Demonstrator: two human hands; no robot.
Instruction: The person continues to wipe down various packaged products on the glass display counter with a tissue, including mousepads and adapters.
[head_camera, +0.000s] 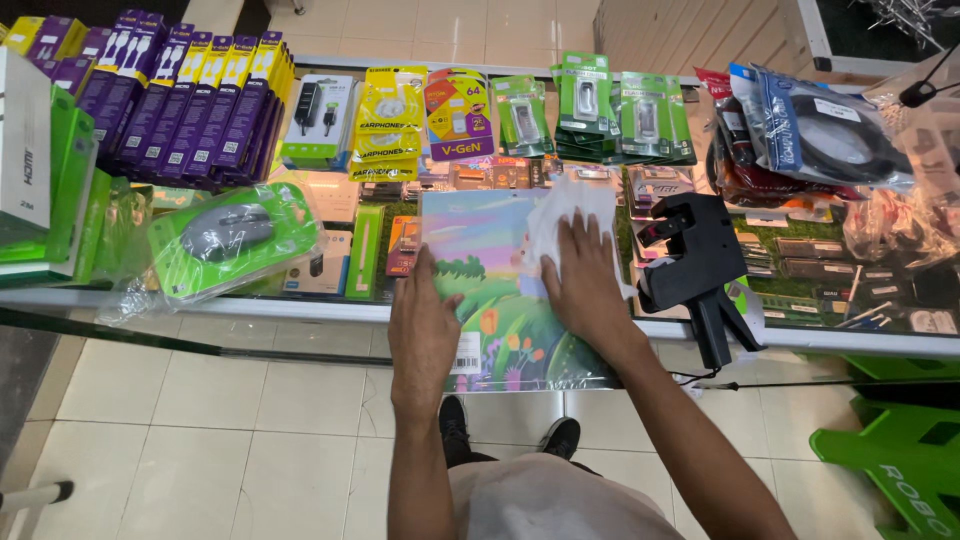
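A flat colourful pad with a cartoon landscape print (495, 300), wrapped in clear plastic, lies on the glass counter (300, 305) and overhangs its front edge. My left hand (422, 330) grips the pad's left edge. Pressed flat on the pad's upper right is my right hand (585, 280), which holds a crumpled white cloth (565, 215) against it.
A black price-label gun (700, 270) stands just right of the pad. A packaged mouse in green wrapping (232, 240) lies at left. Rows of purple-yellow boxes (180, 90) and hanging accessory packs (455, 115) fill the back. Bagged cables (815, 125) sit at right, green stools (895, 450) below.
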